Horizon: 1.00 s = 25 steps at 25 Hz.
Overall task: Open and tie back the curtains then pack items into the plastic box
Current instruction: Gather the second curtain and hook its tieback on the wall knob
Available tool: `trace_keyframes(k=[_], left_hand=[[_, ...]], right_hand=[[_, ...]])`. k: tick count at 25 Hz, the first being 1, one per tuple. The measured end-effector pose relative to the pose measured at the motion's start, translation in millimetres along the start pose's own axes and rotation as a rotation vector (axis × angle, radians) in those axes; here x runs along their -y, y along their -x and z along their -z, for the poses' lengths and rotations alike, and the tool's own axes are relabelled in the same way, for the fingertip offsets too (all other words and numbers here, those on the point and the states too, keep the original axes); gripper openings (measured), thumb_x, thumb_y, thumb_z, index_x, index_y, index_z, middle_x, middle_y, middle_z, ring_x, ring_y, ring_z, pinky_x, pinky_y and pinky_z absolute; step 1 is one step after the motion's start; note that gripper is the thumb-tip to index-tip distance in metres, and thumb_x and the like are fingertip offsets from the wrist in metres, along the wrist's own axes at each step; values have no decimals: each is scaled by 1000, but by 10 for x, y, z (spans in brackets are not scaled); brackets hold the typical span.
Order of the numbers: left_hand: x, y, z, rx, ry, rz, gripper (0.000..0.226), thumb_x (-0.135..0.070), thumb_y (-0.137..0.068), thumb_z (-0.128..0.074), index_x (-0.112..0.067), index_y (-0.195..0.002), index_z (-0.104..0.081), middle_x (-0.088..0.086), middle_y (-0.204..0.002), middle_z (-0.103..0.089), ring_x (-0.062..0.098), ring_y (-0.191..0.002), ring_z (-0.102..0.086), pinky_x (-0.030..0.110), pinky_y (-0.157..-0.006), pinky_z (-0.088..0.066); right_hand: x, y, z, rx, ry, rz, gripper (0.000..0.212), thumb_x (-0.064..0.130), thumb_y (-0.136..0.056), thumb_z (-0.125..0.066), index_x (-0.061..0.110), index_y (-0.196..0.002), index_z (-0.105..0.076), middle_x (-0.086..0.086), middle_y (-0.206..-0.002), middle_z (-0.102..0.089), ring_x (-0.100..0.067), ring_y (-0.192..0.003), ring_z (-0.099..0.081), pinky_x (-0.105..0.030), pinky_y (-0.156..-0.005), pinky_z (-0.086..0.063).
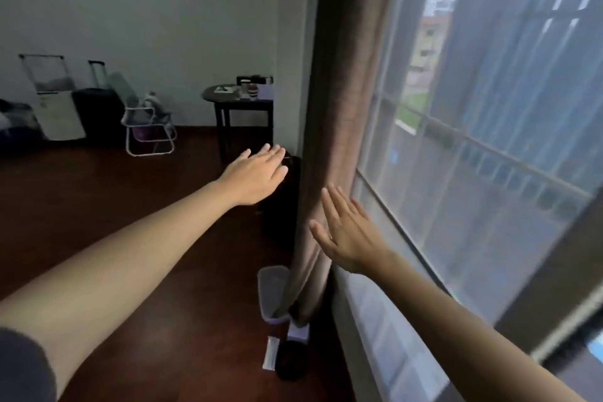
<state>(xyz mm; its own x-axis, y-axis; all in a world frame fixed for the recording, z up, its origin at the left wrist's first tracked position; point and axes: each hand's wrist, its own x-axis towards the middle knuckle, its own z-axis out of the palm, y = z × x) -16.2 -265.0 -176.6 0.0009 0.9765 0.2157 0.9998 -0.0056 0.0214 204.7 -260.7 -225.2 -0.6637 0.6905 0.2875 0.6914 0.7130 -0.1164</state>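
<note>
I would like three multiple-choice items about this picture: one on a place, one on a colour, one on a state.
1. Where is the plastic box?
A. on the round table
B. on the floor by the curtain's foot
C. on the chair

2. What colour is the curtain?
A. brown
B. white
C. green

3. How are the left hand and right hand?
A. both fists
B. both open, holding nothing
C. one grips a cord

Key: 1 B, it stands on the dark floor; 2 A, the gathered cloth is brown; 3 B, fingers are spread flat.
</note>
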Motion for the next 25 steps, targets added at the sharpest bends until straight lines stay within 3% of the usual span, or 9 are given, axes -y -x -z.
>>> trace_keyframes(k=[3,6,15,18,20,24,25], left_hand=[[511,-278,-191,5,23,72,55,-37,-102,-18,-12,-151,-12,3,-159,-11,16,-147,-6,42,-118,-10],[989,-716,-412,17,86,98,54,-36,-102,-18,-12,-151,-12,2,-160,-11,15,-147,-6,40,-117,-10],[2030,-2780,-1294,43,294,-9,54,-37,-102,-19,-16,-151,-8,1,-160,-4,15,-147,-3,40,-120,-8],[2198,-3512,-1325,39,345,-77,56,-38,-102,-21,-15,-151,-8,2,-160,-4,15,-147,-3,40,-120,-8],[2257,-3900,-1352,14,408,-140,56,-37,-102,-25,-15,-151,-11,2,-160,-6,16,-146,-9,37,-118,-10],[2234,-4514,-1553,9,575,-376,52,-37,-100,-37,-23,-148,-24,5,-160,-9,25,-135,-40,28,-105,-29],[2192,-4656,-1624,10,612,-465,49,-35,-99,-40,-24,-145,-27,9,-159,-8,24,-136,-37,27,-103,-32]], right_hand=[[79,-651,-353,46,-22,45,73,56,-96,-16,10,-151,-2,-9,-160,1,-18,-148,5,-32,-118,2],[111,-1307,-696,56,-66,54,72,54,-97,-20,11,-151,0,-8,-160,4,-17,-147,7,-32,-117,3],[-528,-3300,-1961,136,-340,-317,76,58,-95,-20,13,-151,5,-6,-159,13,-17,-147,12,-35,-120,2],[-721,-3844,-2204,86,-367,-452,77,62,-93,-17,18,-151,8,-2,-159,16,-17,-147,13,-38,-121,1],[-769,-4055,-2312,57,-388,-523,76,60,-94,-21,21,-151,10,0,-158,20,-14,-145,17,-32,-116,7],[-846,-4337,-2482,-92,-401,-609,78,60,-93,-26,23,-150,11,6,-153,28,-3,-135,29,-26,-110,14],[-886,-4390,-2538,-130,-377,-653,79,62,-92,-25,22,-151,9,5,-154,28,-4,-136,29,-26,-110,15]])
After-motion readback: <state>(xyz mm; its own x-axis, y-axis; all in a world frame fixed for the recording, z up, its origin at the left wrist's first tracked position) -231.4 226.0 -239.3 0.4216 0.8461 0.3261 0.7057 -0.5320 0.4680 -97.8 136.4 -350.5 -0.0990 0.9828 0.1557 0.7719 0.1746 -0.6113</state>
